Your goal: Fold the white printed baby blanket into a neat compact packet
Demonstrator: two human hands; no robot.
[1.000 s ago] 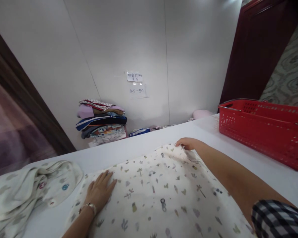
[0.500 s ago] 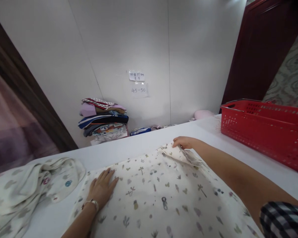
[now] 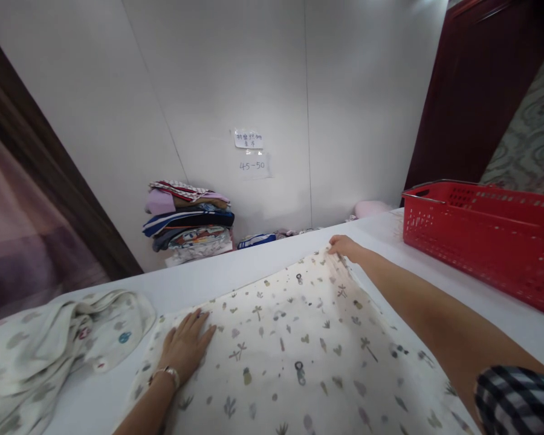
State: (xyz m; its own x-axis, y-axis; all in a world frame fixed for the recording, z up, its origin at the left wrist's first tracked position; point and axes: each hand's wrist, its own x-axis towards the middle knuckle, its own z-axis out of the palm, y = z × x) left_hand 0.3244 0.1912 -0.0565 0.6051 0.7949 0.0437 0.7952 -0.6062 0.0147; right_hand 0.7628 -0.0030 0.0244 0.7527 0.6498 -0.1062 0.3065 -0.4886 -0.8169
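Observation:
A cream cloth printed with small plants, palm trees and pineapples is spread over the white table. My left hand, with a bracelet at the wrist, rests flat on its left part, fingers spread. At the cloth's far right corner, my right hand pinches the edge between thumb and fingers. The corner is stretched out, with slight creases running down from the grip. Its near edge runs out of view at the bottom.
Another pale printed cloth lies crumpled at the left. A red plastic basket stands on the table at the right. Folded fabrics are stacked against the wall behind the far edge. A pink curtain hangs at left.
My right hand has moved outward to the far right, unfolding the turned-over corner of the cream cloth so it lies flatter. My left hand has stayed in place.

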